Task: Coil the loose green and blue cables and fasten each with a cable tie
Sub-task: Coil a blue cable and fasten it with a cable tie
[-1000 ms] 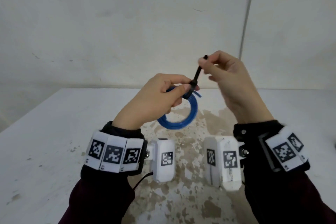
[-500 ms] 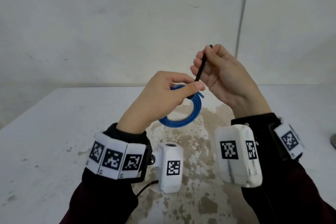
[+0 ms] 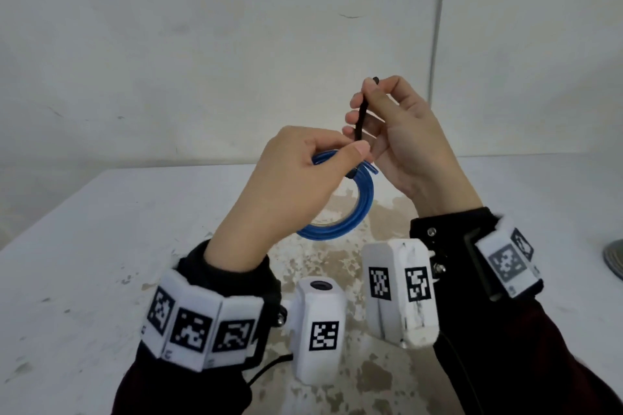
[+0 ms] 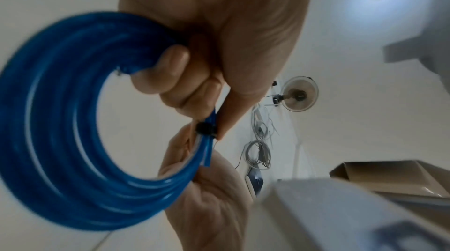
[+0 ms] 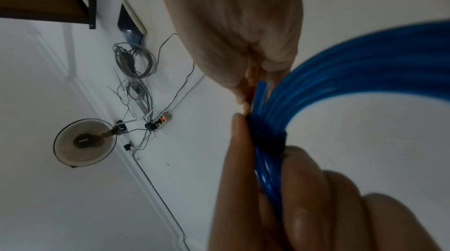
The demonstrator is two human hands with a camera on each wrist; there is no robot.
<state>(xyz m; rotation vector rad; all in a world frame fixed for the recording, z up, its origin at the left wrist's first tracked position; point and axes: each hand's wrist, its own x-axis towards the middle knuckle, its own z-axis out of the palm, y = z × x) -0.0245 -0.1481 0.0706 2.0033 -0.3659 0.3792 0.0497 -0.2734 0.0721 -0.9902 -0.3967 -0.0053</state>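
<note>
Pinching the blue coil (image 3: 350, 212), the left hand (image 3: 290, 185) stays put; the right hand (image 3: 404, 141), gripping the cable tie (image 3: 361, 118), has risen.

The coiled cable (image 3: 350, 212) is bright blue; the cable tie (image 3: 361, 118) around it is black; the counter (image 3: 84, 246) is white with brown patches near 6 o'clock; the wrist bands (image 3: 199, 323) are white with black square patterns; the sleeves (image 3: 175, 384) are dark red; the wall (image 3: 202, 44) is pale grey.
</note>
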